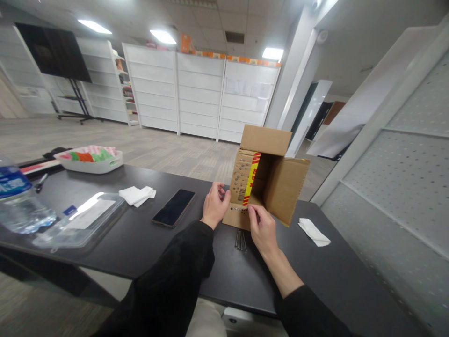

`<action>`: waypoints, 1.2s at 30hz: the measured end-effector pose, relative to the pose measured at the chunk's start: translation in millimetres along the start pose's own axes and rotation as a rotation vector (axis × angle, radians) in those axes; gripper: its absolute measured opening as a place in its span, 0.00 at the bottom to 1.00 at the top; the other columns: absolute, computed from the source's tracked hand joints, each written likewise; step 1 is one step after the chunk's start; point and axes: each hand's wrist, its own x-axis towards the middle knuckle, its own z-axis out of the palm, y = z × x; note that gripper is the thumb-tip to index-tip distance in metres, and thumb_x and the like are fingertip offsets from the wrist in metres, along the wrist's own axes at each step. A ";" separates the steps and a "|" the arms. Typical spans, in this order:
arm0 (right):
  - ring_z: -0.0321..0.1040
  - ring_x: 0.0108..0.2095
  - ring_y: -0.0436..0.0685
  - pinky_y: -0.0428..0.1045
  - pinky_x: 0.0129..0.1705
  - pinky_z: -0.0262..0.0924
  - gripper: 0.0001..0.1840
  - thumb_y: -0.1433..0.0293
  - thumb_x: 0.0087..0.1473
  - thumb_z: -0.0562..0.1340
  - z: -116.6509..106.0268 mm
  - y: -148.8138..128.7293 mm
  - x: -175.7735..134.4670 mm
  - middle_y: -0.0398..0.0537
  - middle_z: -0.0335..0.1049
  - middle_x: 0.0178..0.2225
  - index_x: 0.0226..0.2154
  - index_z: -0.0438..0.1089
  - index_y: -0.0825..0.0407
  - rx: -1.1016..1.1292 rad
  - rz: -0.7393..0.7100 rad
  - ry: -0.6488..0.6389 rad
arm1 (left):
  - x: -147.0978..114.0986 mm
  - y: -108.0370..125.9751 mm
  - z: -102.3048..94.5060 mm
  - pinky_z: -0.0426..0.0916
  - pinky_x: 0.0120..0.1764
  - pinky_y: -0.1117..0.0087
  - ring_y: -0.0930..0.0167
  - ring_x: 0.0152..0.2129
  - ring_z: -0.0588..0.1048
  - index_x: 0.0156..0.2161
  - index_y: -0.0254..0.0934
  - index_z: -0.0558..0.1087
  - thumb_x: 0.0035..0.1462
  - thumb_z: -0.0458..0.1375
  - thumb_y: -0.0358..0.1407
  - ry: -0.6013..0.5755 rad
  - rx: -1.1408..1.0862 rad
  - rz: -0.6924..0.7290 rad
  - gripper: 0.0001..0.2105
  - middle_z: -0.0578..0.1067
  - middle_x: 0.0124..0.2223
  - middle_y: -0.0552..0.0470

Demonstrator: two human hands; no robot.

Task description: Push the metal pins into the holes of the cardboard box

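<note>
A cardboard box point(284, 185) lies on its side on the dark table, its open mouth towards me. Many round metal heads dot its left flap point(239, 175), beside yellow and red tape point(251, 180). More metal bits line the bottom flap point(234, 217). My left hand point(215, 206) is at the left flap's outer edge, fingers loosely bent with a gap to the thumb. At the bottom flap, my right hand point(261, 227) pinches thumb and index together; what is between them is too small to make out. Several long nails point(240, 240) lie just in front of the box.
Left of the box lie a phone point(174, 208), folded tissues point(136, 195) and a clear plastic case point(89, 217). A water bottle point(21, 201) and a white basket point(91, 164) stand farther left. Another tissue point(314, 232) is on the right, near a perforated panel point(396, 196).
</note>
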 end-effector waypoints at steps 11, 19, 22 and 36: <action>0.70 0.40 0.57 0.52 0.42 0.56 0.14 0.66 0.66 0.51 -1.6 -6.9 2.3 0.51 0.75 0.38 0.40 0.71 0.52 -0.204 -0.200 -0.099 | -0.6 -2.3 1.0 0.66 0.35 0.72 0.74 0.26 0.70 0.43 0.39 0.63 0.58 0.54 0.38 -0.005 0.001 0.006 0.09 0.70 0.33 0.54; 0.70 0.38 0.58 0.52 0.41 0.55 0.16 0.63 0.66 0.50 0.7 4.8 2.8 0.51 0.75 0.37 0.39 0.71 0.52 -0.173 -0.085 -0.008 | -0.1 -0.6 -0.4 0.66 0.35 0.72 0.74 0.26 0.70 0.43 0.39 0.63 0.57 0.54 0.37 -0.003 -0.003 0.011 0.09 0.70 0.33 0.54; 0.70 0.38 0.58 0.52 0.41 0.55 0.18 0.62 0.66 0.50 0.7 7.6 3.6 0.52 0.75 0.37 0.39 0.72 0.52 -0.150 -0.051 0.018 | -0.1 -1.0 -0.3 0.66 0.35 0.72 0.74 0.26 0.70 0.43 0.39 0.64 0.57 0.55 0.37 0.000 0.006 0.006 0.09 0.70 0.33 0.54; 0.69 0.39 0.57 0.52 0.41 0.52 0.11 0.68 0.64 0.53 1.2 -5.3 4.9 0.50 0.73 0.38 0.39 0.71 0.51 -0.295 -0.167 -0.151 | -0.2 -2.0 0.7 0.66 0.35 0.71 0.74 0.26 0.71 0.43 0.39 0.64 0.57 0.55 0.38 -0.003 0.015 0.009 0.10 0.70 0.33 0.54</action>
